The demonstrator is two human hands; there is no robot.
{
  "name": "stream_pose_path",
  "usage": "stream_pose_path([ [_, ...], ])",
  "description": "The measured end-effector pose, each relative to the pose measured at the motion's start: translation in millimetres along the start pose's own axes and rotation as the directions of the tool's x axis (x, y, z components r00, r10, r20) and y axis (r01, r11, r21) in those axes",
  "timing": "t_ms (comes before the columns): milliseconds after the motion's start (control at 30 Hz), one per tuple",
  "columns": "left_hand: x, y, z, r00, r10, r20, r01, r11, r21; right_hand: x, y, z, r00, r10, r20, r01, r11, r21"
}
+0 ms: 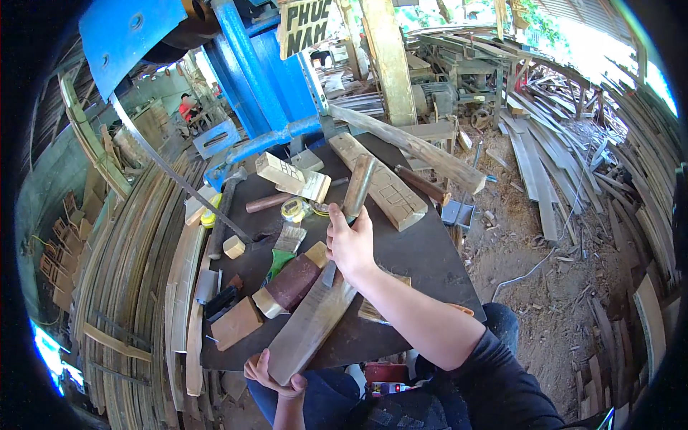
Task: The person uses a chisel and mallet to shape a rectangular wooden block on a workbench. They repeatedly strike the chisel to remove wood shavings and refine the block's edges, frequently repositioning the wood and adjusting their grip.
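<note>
Chisel and board at the near side of the dark desk, seen from above. The wood-handled chisel is held in the right hand, whose grip is closed around the tool near the junction of handle and blade. The handle is directed away from the body and slightly to the right; the flat blade is directed back toward the body, its end overlying the left margin of the wooden board. Whether the cutting edge is in contact with the wood cannot be told.

The board is laid with its long axis running from near left to far right, its far part passing beneath the right forearm. Its near end, at the desk's front edge, is clamped between the thumb and fingers of the left hand. The critical relation is judged to be that of the two axes: both are inclined the same way, the chisel's being the steeper in this view. The blade end lies much nearer the right hand than the left. A red-brown-wrapped block is situated just left of the blade.
</note>
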State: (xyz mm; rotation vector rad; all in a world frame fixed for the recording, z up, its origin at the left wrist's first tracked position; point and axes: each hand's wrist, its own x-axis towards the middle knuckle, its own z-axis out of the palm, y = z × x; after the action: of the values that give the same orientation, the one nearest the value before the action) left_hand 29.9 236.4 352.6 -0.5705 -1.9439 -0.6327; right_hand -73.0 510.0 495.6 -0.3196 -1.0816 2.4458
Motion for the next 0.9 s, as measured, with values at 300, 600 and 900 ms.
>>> stream_pose_path([
  [300,1.5,0.7,-0.4,1.0,0.002,-0.006,-0.002,1.0,0.0,-2.4,-1.6,0.5,1.0,0.009,0.027,-0.01,1.0,0.018],
  [600,0.5,-2.2,-1.6,1.0,0.023,0.004,-0.023,1.0,0.003,0.3,-5.4,-1.0,1.0,-0.015,-0.008,0.015,1.0,-0.018],
  [900,0.2,-1.1,-2.4,1.0,0.005,0.004,-0.005,1.0,0.0,5.0,0.5,-3.2,0.999,-0.037,0.008,0.037,0.999,-0.009],
])
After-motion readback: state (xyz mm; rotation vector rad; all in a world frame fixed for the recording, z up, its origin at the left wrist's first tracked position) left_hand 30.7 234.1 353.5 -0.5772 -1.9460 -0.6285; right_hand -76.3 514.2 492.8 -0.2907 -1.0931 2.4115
